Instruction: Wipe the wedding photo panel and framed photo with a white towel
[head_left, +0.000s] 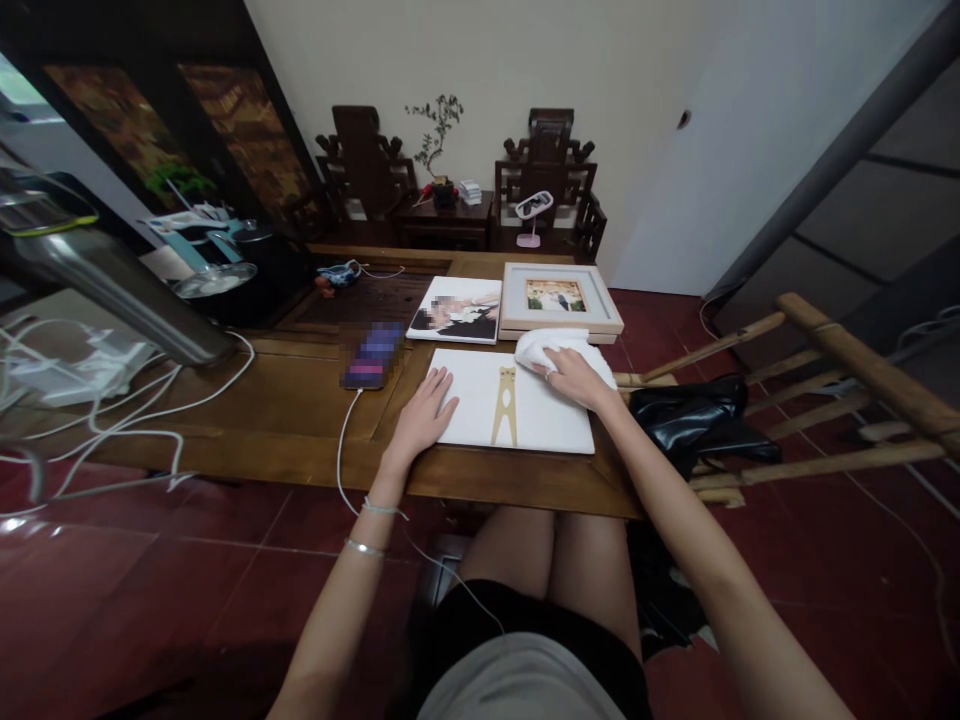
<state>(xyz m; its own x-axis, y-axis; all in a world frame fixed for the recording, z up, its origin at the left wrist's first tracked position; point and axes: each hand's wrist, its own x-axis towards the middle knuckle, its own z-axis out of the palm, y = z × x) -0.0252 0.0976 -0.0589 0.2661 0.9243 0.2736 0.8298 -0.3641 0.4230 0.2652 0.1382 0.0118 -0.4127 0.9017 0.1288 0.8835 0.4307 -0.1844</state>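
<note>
Resting on the left edge of a white board, the left hand lies palm down with its fingers extended side by side and the thumb set apart, gripping nothing. The right hand presses on a bunched white cloth that covers the board's far right corner; its fingers are spread over the fabric, and I cannot tell whether they pinch it. The board lies flat on the wooden table, near its front edge, with a gold cat-shaped figure in the middle of its face. Just beyond it lie a photo panel and, to the right of that, a pale-framed picture. Left of the board is a phone with a white cable plugged in, and a bamboo chair stands to the right
</note>
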